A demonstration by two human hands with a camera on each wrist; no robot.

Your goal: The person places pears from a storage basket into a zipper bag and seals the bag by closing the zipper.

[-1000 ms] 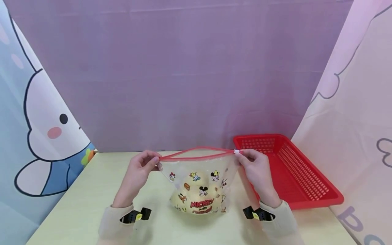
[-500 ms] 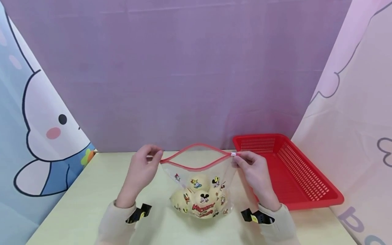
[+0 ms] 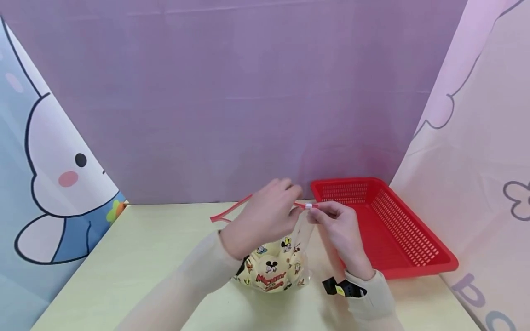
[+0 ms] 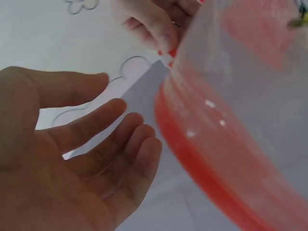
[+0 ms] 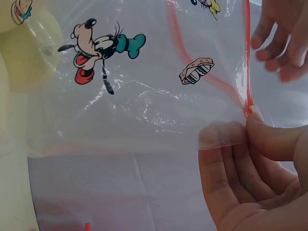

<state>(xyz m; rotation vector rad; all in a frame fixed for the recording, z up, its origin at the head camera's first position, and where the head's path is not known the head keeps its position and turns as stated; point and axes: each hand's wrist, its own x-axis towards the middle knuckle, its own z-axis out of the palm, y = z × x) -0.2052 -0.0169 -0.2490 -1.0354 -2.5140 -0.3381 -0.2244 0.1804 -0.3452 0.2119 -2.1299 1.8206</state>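
A clear zip bag (image 3: 270,277) with a red zip edge and printed cartoon figures stands on the table in the head view. Inside show pale yellow, rounded things (image 5: 29,57). My right hand (image 3: 340,232) pinches the bag's right top corner between thumb and fingers, just beside the white slider (image 3: 308,206). My left hand (image 3: 262,218) is raised across the bag's mouth, close to the slider, and hides part of the zip. In the left wrist view its fingers (image 4: 137,144) are loosely bent with nothing between them, apart from the red zip edge (image 4: 185,159).
A red plastic basket (image 3: 426,271) with perforated walls stands to the right on the pale table (image 3: 103,276), beyond my right hand. Behind the table hangs a purple cloth (image 3: 248,101). Printed cloths flank both sides, one with a white cartoon figure (image 3: 58,147).
My left hand has let go of the bag's left corner and moved right to near the slider. The bag's mouth opened wider earlier. My right hand keeps its pinch, slightly farther left.
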